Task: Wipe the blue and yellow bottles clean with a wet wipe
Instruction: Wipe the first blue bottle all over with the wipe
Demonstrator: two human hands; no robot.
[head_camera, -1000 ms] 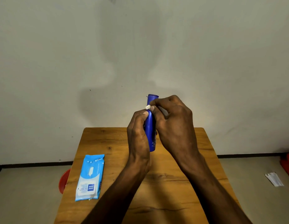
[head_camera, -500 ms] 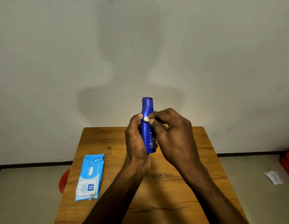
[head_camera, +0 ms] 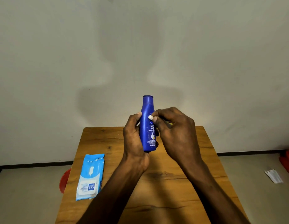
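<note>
A blue lotion bottle [head_camera: 147, 120] stands upright in the air above the wooden table [head_camera: 164, 183], its label facing me. My left hand [head_camera: 134, 139] grips its lower body from the left. My right hand [head_camera: 174, 131] pinches a small wad of white wet wipe [head_camera: 150, 117] and presses it against the bottle's front, just above the label. A thin sliver of yellow [head_camera: 170, 122] shows behind my right hand; what it belongs to I cannot make out.
A light blue pack of wet wipes [head_camera: 90, 176] lies on the table's left side. A red stool or bin [head_camera: 64, 181] peeks out under the left table edge. White paper [head_camera: 273, 176] lies on the floor at right, beside a red object [head_camera: 287, 162].
The bottle has turned so its label faces me. My right hand has slid down from the cap area to the bottle's upper body.
</note>
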